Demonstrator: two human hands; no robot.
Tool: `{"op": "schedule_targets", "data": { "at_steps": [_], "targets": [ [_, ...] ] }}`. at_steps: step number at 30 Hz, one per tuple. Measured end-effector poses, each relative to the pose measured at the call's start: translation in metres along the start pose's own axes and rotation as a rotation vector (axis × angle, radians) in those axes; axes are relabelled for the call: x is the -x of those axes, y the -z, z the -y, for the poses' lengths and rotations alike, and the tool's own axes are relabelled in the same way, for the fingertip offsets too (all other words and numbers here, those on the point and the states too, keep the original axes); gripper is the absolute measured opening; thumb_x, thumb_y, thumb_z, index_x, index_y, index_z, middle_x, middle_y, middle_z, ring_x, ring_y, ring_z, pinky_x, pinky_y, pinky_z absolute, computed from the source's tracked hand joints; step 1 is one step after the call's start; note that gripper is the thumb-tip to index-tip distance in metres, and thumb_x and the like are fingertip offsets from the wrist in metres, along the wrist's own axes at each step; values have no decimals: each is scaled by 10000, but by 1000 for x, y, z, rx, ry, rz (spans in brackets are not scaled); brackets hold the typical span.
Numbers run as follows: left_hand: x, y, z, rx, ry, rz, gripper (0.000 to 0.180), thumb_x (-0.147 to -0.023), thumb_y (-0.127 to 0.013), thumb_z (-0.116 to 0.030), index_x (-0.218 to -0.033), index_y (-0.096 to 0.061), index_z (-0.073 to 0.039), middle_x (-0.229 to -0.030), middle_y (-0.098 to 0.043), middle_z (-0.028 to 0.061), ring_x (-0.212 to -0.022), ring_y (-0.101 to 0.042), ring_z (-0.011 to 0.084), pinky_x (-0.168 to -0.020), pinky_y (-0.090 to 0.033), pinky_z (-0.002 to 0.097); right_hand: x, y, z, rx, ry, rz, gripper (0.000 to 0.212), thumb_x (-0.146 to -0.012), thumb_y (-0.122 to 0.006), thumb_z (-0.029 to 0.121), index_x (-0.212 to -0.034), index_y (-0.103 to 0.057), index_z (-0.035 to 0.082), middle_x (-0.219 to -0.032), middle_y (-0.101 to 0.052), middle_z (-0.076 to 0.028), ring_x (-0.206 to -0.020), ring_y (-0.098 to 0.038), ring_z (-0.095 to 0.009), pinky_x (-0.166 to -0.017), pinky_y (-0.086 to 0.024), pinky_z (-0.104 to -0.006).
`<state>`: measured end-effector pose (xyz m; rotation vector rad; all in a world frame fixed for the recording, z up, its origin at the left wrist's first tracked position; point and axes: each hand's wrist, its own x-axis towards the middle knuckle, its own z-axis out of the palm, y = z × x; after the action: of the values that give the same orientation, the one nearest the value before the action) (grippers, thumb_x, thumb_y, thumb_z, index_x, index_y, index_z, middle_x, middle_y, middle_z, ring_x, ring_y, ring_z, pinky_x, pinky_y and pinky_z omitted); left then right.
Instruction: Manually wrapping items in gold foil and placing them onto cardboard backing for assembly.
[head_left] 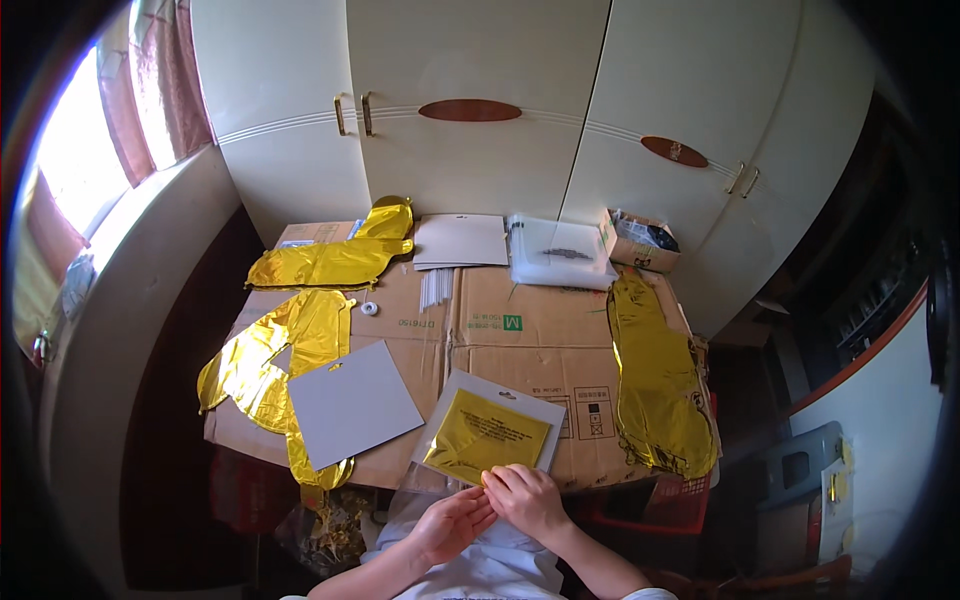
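Note:
A clear plastic bag lies at the near edge of the cardboard. Inside it are a pale hang-hole card and a folded gold foil sheet with dark print on it. My right hand has its fingers curled over the bag's near edge, closed on it. My left hand meets it from below, fingers together and tips against the right fingers. What lies between the left fingertips is hidden. Left of the bag, a loose pale card partly covers a gold foil balloon.
Another gold foil balloon lies at the far left, and a stack of gold foil at the right. Along the back are pale cards, clear bags and a small box. White strips and a tape roll lie mid-table.

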<state>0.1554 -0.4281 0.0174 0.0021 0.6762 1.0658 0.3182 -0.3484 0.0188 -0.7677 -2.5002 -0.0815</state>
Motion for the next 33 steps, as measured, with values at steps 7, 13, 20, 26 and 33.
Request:
{"op": "schedule_targets", "data": {
  "at_steps": [7,13,20,26,33],
  "targets": [
    [27,17,-38,-1742,-576,-76,513,-943,-560,-270,-1406,-493,-59,-1451,-467,172,-1364,-439,263,-1122,-339,443,13,-8,-2,3,0,-3,223,-829,-689,214,-1020,-696,99,-1047,-640,-6,-991,-608,-170,-803,-506,-323],
    [-6,25,-60,-2475,-915,-151,702,-931,-533,-530,-1418,-466,-29,-1489,-439,144,-1402,-391,281,-1155,-259,514,17,-15,0,-12,-41,-19,215,-844,-688,196,-1032,-715,97,-1119,-656,-55,-1109,-604,-231,-943,-491,-397],
    [-5,30,-56,-2541,-813,-164,835,-903,-489,-648,-1451,-412,-22,-1523,-393,140,-1431,-343,262,-1167,-189,561,26,-21,1,-49,-93,8,258,-838,-700,200,-1078,-720,108,-1168,-664,-78,-1171,-596,-259,-1037,-449,-448],
    [-9,31,-80,-2331,-769,-58,724,-958,-478,-529,-1479,-365,-39,-1538,-375,124,-1454,-295,297,-1176,-166,560,26,-12,-7,-194,-144,37,315,-837,-705,215,-1124,-701,88,-1207,-648,-111,-1177,-592,-294,-1053,-433,-466],
    [-49,-1,-129,-2542,-877,66,712,-951,-484,-535,-1487,-365,-82,-1555,-341,126,-1470,-243,327,-1184,-181,532,4,-11,-60,-100,-252,82,566,-910,-632,330,-1363,-500,18,-1409,-484,-189,-1337,-434,-355,-1115,-297,-572]
  ]
}}
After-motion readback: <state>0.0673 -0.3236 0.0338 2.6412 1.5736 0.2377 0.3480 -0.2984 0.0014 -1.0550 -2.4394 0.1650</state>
